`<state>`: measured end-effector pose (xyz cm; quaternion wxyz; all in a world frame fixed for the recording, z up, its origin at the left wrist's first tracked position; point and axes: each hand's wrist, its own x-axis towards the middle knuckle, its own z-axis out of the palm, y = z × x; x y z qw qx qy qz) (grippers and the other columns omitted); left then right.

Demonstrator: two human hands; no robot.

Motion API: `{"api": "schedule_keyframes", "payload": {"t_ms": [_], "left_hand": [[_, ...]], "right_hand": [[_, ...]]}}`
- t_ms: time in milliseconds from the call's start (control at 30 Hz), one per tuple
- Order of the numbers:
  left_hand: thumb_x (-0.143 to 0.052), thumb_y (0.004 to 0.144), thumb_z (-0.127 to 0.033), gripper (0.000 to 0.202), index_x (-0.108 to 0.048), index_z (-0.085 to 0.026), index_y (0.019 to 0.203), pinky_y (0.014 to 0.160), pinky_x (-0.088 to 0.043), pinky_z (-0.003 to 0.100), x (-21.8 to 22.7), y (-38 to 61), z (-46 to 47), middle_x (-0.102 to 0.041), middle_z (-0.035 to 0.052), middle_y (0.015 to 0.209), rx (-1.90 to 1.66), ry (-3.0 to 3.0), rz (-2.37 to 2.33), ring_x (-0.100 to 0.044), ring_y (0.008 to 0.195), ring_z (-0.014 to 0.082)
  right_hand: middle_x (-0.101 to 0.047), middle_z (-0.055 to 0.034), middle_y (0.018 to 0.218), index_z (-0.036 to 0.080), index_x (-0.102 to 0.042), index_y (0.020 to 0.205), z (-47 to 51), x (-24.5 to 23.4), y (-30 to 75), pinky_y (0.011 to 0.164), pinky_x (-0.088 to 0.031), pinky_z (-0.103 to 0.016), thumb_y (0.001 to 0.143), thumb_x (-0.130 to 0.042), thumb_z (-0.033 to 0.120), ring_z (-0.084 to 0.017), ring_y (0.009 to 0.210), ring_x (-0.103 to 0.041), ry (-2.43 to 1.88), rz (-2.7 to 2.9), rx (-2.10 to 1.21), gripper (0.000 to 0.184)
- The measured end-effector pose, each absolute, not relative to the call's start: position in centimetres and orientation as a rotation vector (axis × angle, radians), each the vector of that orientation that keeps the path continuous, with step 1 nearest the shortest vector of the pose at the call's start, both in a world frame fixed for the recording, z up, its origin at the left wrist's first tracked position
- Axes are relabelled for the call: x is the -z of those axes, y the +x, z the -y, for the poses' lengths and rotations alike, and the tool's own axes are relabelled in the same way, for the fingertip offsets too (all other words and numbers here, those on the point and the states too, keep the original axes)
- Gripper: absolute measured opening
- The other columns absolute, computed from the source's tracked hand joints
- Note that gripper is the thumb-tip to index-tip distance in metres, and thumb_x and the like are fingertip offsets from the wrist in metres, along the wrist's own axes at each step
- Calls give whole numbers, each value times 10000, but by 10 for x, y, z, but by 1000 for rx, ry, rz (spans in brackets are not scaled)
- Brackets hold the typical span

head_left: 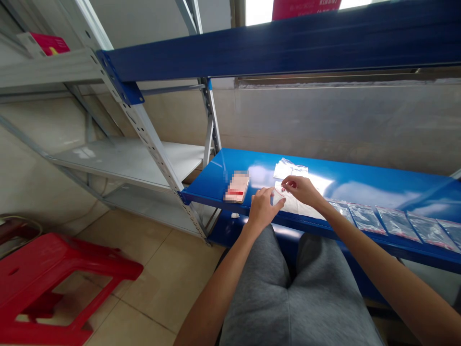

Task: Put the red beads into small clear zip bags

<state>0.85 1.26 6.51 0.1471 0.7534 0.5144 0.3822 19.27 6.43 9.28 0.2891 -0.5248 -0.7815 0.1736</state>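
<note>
One small clear plastic bag (279, 198) lies between the person's two hands, at the edge of a white sheet (297, 205) on a blue steel shelf (360, 185). We judge the film to be thin, light and slippery, so it would best be taken by its edge between thumb and fingertip, not across the flat. The right hand (301, 190) is narrow, with thumb and fingertips pinched on the bag's upper edge. The left hand (262, 207) is curled, its fingers (271, 193) at the bag's near edge; we cannot tell whether they grip. To the right runs a row of flat bags with red-marked edges (398, 223). Behind the hands lies a small pile of pale bags (290, 169). To the left we record a red-and-cream packet (236, 187), its upper end pixelated, and a small white scrap (235, 215). Further out we note grey metal shelving (126, 161), a red plastic stool (54, 283), a tiled floor (169, 278) and the person's grey shorts (288, 288).
</note>
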Motion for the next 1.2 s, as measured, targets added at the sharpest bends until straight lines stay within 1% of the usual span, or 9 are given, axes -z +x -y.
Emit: {"api": "schedule_keyframes", "payload": {"t_ms": [67, 167, 300, 567, 700, 833, 967, 1067, 1200], "left_hand": [[-689, 911, -412, 312, -665, -193, 1132, 855, -487, 365, -65, 9, -12, -696, 50, 974, -1093, 2166, -1489, -638, 973, 240], [-685, 912, -409, 282, -673, -197, 1098, 856, -484, 364, -65, 9, -12, -696, 51, 968, -1074, 2170, -1494, -637, 970, 240], [-684, 912, -404, 290, -672, -188, 1105, 863, -478, 367, -64, 9, -12, -699, 53, 979, -1077, 2170, -1488, -632, 968, 239], [-694, 906, -395, 288, -677, -179, 1095, 856, -464, 362, -66, 9, -12, -698, 62, 990, -1074, 2164, -1491, -629, 974, 246], [-695, 906, -405, 320, -672, -178, 1130, 842, -460, 358, -64, 9, -12, -697, 62, 983, -1086, 2158, -1478, -628, 966, 247], [-698, 905, -410, 321, -677, -172, 1120, 826, -464, 357, -63, 10, -12, -696, 66, 983, -1076, 2165, -1448, -630, 965, 253], [-695, 909, -420, 377, -659, -180, 1197, 836, -480, 360, -65, 11, -11, -702, 71, 1002, -1111, 2169, -1401, -641, 979, 256], [-702, 904, -412, 383, -663, -184, 1210, 858, -492, 371, -67, 12, -9, -709, 78, 1016, -1129, 2160, -1372, -648, 997, 261], [-740, 874, -425, 453, -666, -170, 1241, 899, -499, 400, -70, 17, -5, -715, 104, 1083, -1106, 2167, -1295, -651, 1037, 276]], "right_hand": [[-722, -82, 809, 148, -767, 930, -71, -82, 197, 673, -397, -284, 886, -579, 201, -184, 705, -606, -1486, 2139, -257, 200], [-710, -109, 893, 146, -769, 979, -77, -67, 201, 692, -394, -279, 915, -586, 182, -192, 759, -612, -1528, 2238, -138, 197], [-693, -115, 953, 154, -762, 1013, -81, -55, 201, 698, -391, -268, 935, -582, 163, -189, 789, -609, -1545, 2275, -113, 197], [-706, -117, 894, 149, -762, 947, -80, -62, 198, 685, -396, -290, 918, -551, 164, -202, 759, -608, -1484, 2237, -114, 213], [-720, -74, 782, 177, -759, 899, -68, -80, 197, 663, -417, -305, 912, -563, 291, -196, 697, -593, -1335, 2124, -372, 227], [-745, -66, 817, 194, -769, 893, -54, -97, 195, 678, -443, -325, 911, -579, 481, -196, 714, -586, -1155, 2122, -653, 345], [-738, -67, 817, 181, -782, 894, -43, -108, 196, 681, -443, -324, 912, -566, 581, -192, 724, -582, -1128, 2124, -782, 455], [-707, -57, 785, 179, -774, 903, -32, -110, 199, 630, -411, -303, 935, -517, 617, -174, 692, -553, -1160, 2090, -789, 509], [-683, -45, 731, 175, -744, 848, -14, -104, 205, 618, -415, -293, 920, -558, 584, -168, 671, -566, -1235, 2072, -824, 455]]}}
